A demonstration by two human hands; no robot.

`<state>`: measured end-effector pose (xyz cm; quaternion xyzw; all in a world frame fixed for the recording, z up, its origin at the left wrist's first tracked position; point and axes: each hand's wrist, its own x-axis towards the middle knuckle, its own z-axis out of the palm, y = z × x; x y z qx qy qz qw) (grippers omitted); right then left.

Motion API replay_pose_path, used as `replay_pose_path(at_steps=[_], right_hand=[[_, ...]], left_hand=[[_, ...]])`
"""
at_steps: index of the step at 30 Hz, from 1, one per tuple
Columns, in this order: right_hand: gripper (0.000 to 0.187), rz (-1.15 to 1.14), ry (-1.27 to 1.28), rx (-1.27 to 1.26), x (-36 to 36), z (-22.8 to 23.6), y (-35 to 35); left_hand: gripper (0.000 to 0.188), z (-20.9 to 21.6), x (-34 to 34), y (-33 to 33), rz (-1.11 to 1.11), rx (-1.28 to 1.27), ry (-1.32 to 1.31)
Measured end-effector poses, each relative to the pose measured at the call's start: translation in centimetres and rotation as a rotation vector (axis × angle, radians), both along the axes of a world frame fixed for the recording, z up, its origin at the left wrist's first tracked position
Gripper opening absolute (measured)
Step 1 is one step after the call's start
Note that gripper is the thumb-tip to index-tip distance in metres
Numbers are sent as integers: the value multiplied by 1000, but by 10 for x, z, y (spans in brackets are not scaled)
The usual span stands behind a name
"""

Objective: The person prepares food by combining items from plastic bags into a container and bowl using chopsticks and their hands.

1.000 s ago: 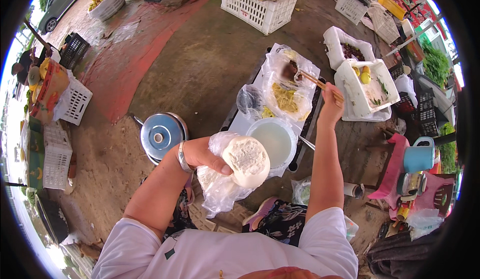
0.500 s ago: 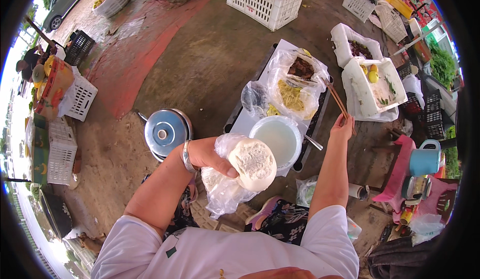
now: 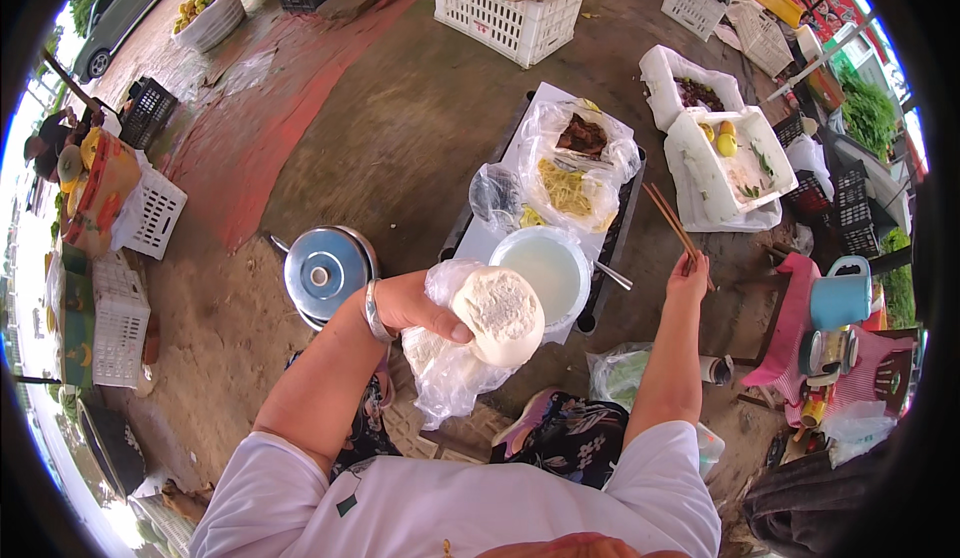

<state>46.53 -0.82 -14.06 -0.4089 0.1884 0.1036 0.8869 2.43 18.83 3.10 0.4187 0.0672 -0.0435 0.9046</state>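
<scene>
My left hand (image 3: pixel 415 308) is closed round a thick white steamed bun (image 3: pixel 500 316) with a rough, torn top. A crumpled clear plastic bag (image 3: pixel 445 393) wraps its lower part. My right hand (image 3: pixel 688 274) grips a pair of brown wooden chopsticks (image 3: pixel 668 216), their tips pointing forward, just right of the low table. Beyond the bun stands a white bowl (image 3: pixel 586 283) of cloudy pale liquid, with a metal spoon handle (image 3: pixel 613 275) sticking out to the right. Behind it, open plastic bags hold yellow shredded food (image 3: pixel 563 188) and dark brown pieces (image 3: pixel 582 136).
Left of the low table (image 3: pixel 484 242) sits a lidded metal pot (image 3: pixel 330 270). White foam boxes (image 3: pixel 725 220) with fruit stand to the right, near a pink-covered stool (image 3: pixel 790 308) and a blue mug (image 3: pixel 840 298). A white crate (image 3: pixel 510 18) is at the back.
My right hand and the chopsticks have shifted right, away from the food bags. My left hand still holds the bun much as before. The whole view has turned slightly.
</scene>
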Motion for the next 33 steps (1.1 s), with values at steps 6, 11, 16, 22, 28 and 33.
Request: replay_pose_path(at_steps=[6, 11, 16, 22, 28, 33], right_hand=[[25, -38, -88, 68, 4, 19, -23], [23, 160, -212, 138, -20, 53, 42], [21, 206, -209, 67, -28, 41, 84], [19, -23, -19, 88, -22, 1, 74], [19, -92, 52, 49, -20, -34, 48], [21, -103, 125, 46, -21, -32, 32]], left_hand=[[68, 0, -1, -2, 84, 16, -10], [69, 2, 0, -5, 70, -4, 13], [67, 3, -1, -3, 116, -41, 28], [69, 1, -5, 1, 45, 17, 34], [68, -1, -2, 0, 18, -8, 60], [68, -2, -1, -2, 17, -3, 28]])
